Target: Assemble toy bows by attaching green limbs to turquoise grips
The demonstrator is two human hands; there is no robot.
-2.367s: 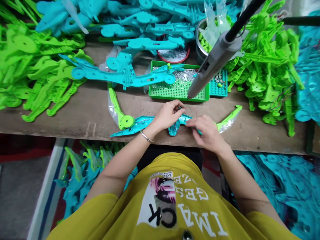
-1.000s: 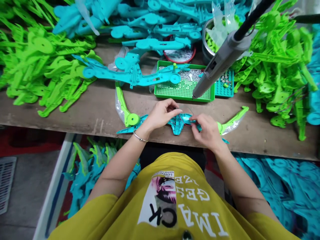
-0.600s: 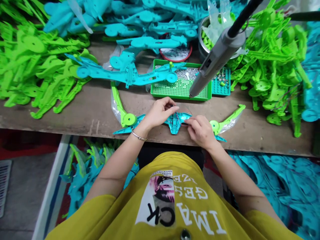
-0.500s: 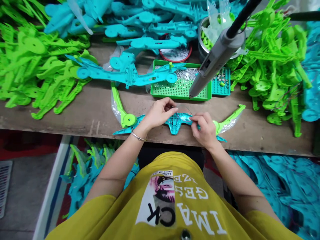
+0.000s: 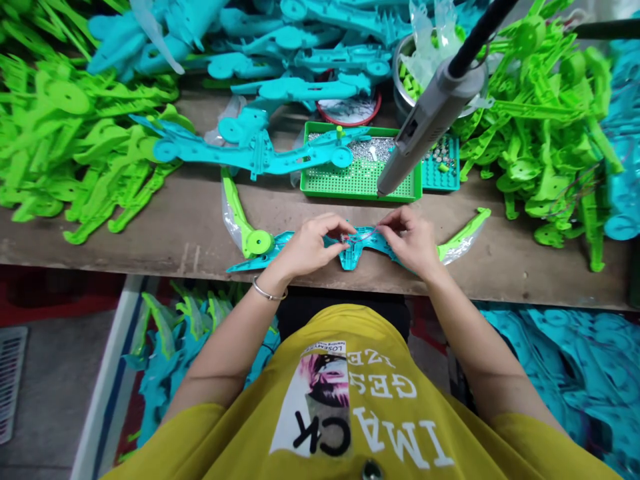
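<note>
A blue plastic toy bow half (image 5: pixel 349 257) lies on the table's front part with its hollow inside facing up. Green curved limbs with clear film stand out at its ends, the left limb (image 5: pixel 259 241) and the right limb (image 5: pixel 467 233). My left hand (image 5: pixel 315 243) is over the bow's left middle, thumb and fingers closed near a small reddish part at the centre; what they pinch is partly hidden. Between my hands runs a thin reddish-purple wire (image 5: pixel 367 235). My right hand (image 5: pixel 410 240) pinches its right end above the bow's right arm.
A grey electric screwdriver (image 5: pixel 423 127) hangs over a green tray (image 5: pixel 360 190) of screws. Beside it sits a blue tray (image 5: pixel 443 180) of small parts. Another blue bow piece (image 5: pixel 225 155) rests across the tray's left. Green parts (image 5: pixel 535 120) are heaped right, more green parts (image 5: pixel 65 133) left.
My left hand has lowered towards the bow's centre. My right hand has risen slightly and shifted, and the wire now shows stretched between the hands.
</note>
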